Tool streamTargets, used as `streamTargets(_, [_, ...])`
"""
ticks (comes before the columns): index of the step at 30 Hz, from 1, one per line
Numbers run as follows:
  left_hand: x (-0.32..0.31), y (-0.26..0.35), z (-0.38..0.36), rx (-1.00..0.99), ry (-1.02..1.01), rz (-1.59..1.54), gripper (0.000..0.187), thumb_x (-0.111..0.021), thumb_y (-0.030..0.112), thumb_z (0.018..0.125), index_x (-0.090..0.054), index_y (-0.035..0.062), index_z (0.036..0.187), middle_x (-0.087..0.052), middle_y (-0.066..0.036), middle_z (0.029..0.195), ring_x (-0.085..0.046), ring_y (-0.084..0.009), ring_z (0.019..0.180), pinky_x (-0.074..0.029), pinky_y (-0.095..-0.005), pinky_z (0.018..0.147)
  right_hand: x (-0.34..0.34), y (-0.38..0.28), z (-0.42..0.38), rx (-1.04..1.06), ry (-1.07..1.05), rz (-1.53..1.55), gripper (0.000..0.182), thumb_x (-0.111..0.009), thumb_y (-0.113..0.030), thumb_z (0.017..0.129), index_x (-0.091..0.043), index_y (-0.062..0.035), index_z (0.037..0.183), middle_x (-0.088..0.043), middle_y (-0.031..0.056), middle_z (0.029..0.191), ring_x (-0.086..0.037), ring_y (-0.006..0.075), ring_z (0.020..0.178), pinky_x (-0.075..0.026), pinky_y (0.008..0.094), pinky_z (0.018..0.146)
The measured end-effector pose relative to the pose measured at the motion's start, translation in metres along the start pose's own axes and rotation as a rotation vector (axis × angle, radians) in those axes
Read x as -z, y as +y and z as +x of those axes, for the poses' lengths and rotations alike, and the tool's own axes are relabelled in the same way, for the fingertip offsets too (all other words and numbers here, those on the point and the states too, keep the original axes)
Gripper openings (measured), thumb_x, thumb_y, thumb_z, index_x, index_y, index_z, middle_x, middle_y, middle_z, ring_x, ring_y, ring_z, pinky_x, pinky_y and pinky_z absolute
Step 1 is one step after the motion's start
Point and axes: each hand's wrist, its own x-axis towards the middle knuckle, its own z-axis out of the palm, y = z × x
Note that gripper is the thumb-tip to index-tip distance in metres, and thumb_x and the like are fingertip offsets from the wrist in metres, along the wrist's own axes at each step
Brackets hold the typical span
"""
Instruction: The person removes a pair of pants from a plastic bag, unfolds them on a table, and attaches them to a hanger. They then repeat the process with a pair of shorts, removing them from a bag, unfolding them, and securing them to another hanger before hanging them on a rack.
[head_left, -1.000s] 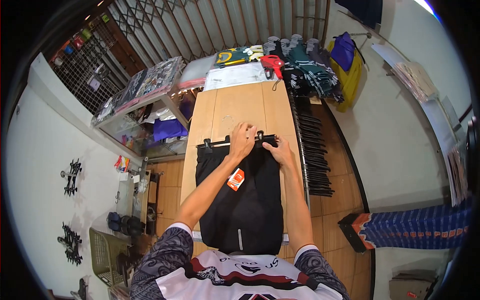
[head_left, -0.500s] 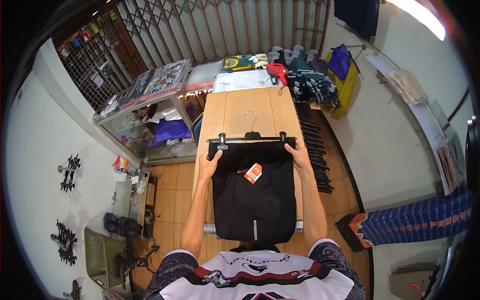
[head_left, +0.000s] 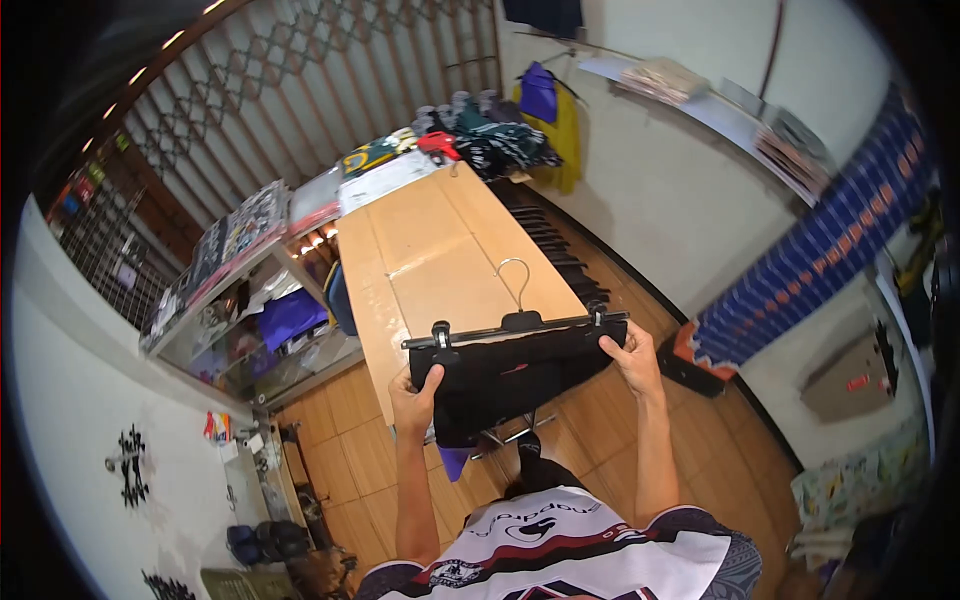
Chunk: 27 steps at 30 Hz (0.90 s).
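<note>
A black folded garment point(head_left: 520, 385) hangs from a black clip hanger point(head_left: 470, 335) with a metal hook. My left hand point(head_left: 412, 398) is closed on the garment's upper left corner, its thumb on the front just below the left clip. At the upper right corner, my right hand point(head_left: 636, 360) pinches the cloth below the other clip. A small reddish label shows on the garment's front. The cloth tilts away beneath the hanger, so its lower part is hidden. Both hands hold it over the near edge of the wooden table point(head_left: 450, 250).
A red price-tag gun point(head_left: 437, 147) lies by papers and folded clothes at the table's far end. Left stands a glass display case point(head_left: 225, 330). Black hangers point(head_left: 550, 245) line the table's right side. A blue patterned stack point(head_left: 820, 240) stands by the right wall.
My view has turned right. Both hands have moved the hanger and garment rightward and toward me, off the table. The garment now tilts, and its orange-and-white tag no longer shows.
</note>
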Motion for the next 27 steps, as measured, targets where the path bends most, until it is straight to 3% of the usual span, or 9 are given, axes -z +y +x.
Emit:
streamTargets(8, [-0.051,0.025,-0.073,0.038,-0.231,-0.11,0.017,-0.078,0.011,0.092,-0.074,-0.0026,0.1,-0.073,-0.003,0.091,-0.063,-0.0074,0.079,-0.052,-0.024,0.072,0.051,-0.062,-0.159,-0.006,0.269,-0.063,0.024,-0.078,-0.005,0.09,-0.069,0.0009,0.111,-0.073,0.004,0.101,-0.067,0.0103,0.089,-0.053,0.0273,0.085])
streamTargets(12, [-0.098,0.008,-0.098,0.101,-0.358,-0.135,0.02,-0.081,0.015,0.09,-0.074,-0.0023,0.098,-0.073,-0.003,0.092,-0.063,-0.0076,0.08,-0.052,-0.0249,0.074,0.094,-0.083,-0.228,0.051,0.41,-0.11,0.023,-0.08,-0.006,0.088,-0.07,-0.0009,0.108,-0.073,0.003,0.1,-0.066,0.0103,0.09,-0.052,0.0273,0.085])
streamTargets(20, [-0.275,0.025,-0.186,0.161,-0.84,-0.138,0.025,-0.08,0.021,0.091,-0.072,-0.0025,0.096,-0.07,0.0,0.086,-0.059,-0.005,0.075,-0.048,-0.0229,0.068,0.174,-0.168,-0.419,0.107,0.857,-0.188,0.024,-0.078,-0.003,0.087,-0.071,-0.0013,0.11,-0.073,0.0029,0.1,-0.066,0.0099,0.088,-0.053,0.028,0.084])
streamTargets(27, [-0.454,0.011,-0.35,0.198,-1.301,-0.214,0.02,-0.074,0.017,0.096,-0.071,-0.0028,0.1,-0.07,0.0,0.09,-0.061,-0.007,0.08,-0.051,-0.0252,0.074,0.236,-0.216,-0.624,0.171,1.293,-0.214,0.027,-0.078,0.0,0.087,-0.07,-0.0003,0.113,-0.074,0.0027,0.1,-0.067,0.0099,0.089,-0.053,0.0276,0.084])
